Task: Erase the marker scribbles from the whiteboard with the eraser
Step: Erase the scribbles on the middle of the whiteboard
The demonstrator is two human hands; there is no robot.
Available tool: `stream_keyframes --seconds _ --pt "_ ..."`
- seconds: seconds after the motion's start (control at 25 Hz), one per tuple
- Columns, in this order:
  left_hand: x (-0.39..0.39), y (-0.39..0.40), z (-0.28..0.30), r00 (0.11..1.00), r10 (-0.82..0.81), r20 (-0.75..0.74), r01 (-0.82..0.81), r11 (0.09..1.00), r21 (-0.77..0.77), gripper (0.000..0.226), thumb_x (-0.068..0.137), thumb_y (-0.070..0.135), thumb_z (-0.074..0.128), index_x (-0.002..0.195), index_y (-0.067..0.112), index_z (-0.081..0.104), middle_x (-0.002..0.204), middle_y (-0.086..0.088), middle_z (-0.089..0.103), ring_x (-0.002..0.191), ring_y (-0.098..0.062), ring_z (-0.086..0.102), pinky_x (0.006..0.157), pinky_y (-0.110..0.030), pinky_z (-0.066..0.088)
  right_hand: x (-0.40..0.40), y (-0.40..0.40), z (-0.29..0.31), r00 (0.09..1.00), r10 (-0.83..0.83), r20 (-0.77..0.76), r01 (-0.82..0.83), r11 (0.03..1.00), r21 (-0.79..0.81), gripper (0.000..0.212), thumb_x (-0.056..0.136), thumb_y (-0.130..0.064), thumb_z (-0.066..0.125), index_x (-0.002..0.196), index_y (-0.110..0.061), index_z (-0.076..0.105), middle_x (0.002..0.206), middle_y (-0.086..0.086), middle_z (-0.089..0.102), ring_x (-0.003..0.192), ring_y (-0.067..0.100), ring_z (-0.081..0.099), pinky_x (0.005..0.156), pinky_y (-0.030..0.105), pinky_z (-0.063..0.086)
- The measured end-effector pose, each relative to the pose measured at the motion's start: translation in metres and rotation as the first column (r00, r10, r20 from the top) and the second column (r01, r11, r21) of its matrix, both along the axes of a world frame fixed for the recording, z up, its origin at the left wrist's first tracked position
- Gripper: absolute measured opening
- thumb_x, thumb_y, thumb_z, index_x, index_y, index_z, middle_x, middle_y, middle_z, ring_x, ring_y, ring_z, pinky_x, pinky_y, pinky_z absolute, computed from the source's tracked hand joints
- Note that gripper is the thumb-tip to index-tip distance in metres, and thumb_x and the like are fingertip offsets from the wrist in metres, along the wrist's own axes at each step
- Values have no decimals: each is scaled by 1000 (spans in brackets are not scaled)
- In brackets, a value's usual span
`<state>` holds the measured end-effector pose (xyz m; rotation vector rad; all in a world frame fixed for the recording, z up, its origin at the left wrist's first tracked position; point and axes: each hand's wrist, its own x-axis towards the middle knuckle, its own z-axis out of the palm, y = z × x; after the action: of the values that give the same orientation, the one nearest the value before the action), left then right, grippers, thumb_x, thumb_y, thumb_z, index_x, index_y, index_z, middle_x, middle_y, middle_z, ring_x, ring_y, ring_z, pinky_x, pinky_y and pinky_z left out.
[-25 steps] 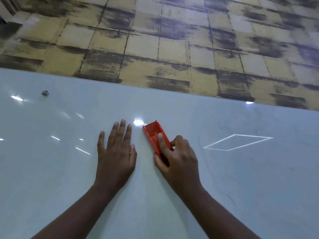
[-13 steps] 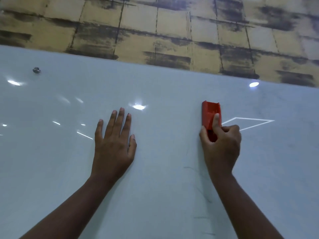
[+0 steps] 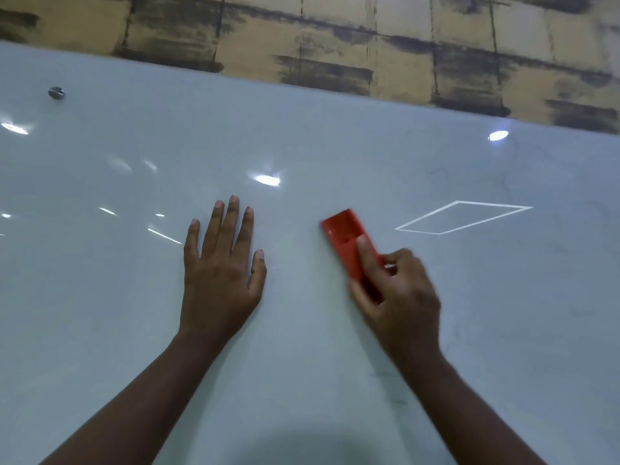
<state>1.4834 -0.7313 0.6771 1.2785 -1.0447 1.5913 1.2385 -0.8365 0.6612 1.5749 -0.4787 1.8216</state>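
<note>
- The left hand [image 3: 223, 263] lay flat at the centre of the frame, fingers straight and slightly spread, palm pressed on the board and holding nothing; it looked to be steadying the person.
- Just right of centre, the right hand [image 3: 396, 293] gripped the lower half of the small red rectangular plastic eraser [image 3: 349, 245], forefinger laid along its top, thumb at the left edge, other fingers curled at the right edge. The hand was blurred.
- The eraser lay tilted, its free end toward the upper left, its underside seemingly against the board. It looked light and rigid, a hard moulded shell with a recessed top; the long sides seemed the sound place to hold, as here.
- The large glossy white whiteboard [image 3: 100, 330] filled most of the frame, smooth and hard, mirroring lamps; likely slippery under a pad.
- Only faint grey marker traces [image 3: 439, 172] showed, right of centre and upward.
- A small metal screw head [image 3: 56, 92] sat upper left.
- Beyond the top edge ran worn yellow-brown floor tiles [image 3: 402, 45].
</note>
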Motion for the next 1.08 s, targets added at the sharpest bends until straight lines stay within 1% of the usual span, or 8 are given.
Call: stream_keyframes --seconds 0.16,0.32,0.4,0.52,0.64,0.8,0.92,1.08 --pt "-2 2 -8 1000 22 1 -22 999 32 62 108 31 37 165 5 32 175 -16 22 163 -31 19 129 -60 18 -45 -22 17 961 36 275 -100 970 223 61 88 -36 79 146 -31 59 98 9 55 87 31 59 69 41 53" --pt "-3 0 -16 999 36 -14 -35 998 59 63 109 32 34 166 6 27 176 -16 18 164 -31 15 130 -60 16 -44 -17 7 909 139 393 -259 927 271 71 85 -33 83 150 -29 54 95 6 54 86 31 60 76 34 46" --pt "-7 -2 -21 998 42 -36 -40 997 68 64 110 33 32 167 7 24 176 -15 15 164 -30 12 130 -60 15 -26 -2 -8 919 188 347 -293 914 281 73 79 -30 87 147 -24 59 93 4 55 85 31 60 75 33 42" --pt "-14 -5 -29 996 44 -76 -39 996 77 64 111 34 28 169 9 18 177 -13 9 165 -29 7 130 -60 12 5 27 -54 947 276 164 -314 904 291 68 75 -33 85 140 -23 65 94 -1 56 87 24 56 75 29 42" --pt "-22 -6 -41 990 21 -137 -8 995 95 65 111 36 27 170 10 14 178 -13 6 165 -30 4 131 -59 8 14 38 -98 958 285 -15 -267 915 304 71 77 -36 88 142 -24 63 99 -4 57 89 14 51 77 24 44" --pt "-31 -9 -59 986 41 -159 -21 992 124 67 112 39 24 170 11 9 178 -14 2 165 -32 0 131 -61 7 -1 36 -97 964 246 -99 -206 930 303 69 78 -40 85 143 -29 62 103 -4 58 92 16 55 74 29 49" --pt "-30 -10 -66 988 32 -152 -11 990 139 66 112 40 25 170 11 10 178 -15 3 165 -32 1 131 -60 7 -26 15 -70 962 256 91 -272 887 373 69 77 -45 80 142 -33 61 98 -3 56 90 22 60 76 36 52" --pt "-29 -7 -77 991 28 -130 -8 988 157 67 113 40 26 170 10 10 177 -16 3 165 -32 2 131 -61 8 -72 -13 -61 847 318 426 -490 777 396 72 80 -42 87 145 -33 59 103 6 59 90 18 65 90 43 59"
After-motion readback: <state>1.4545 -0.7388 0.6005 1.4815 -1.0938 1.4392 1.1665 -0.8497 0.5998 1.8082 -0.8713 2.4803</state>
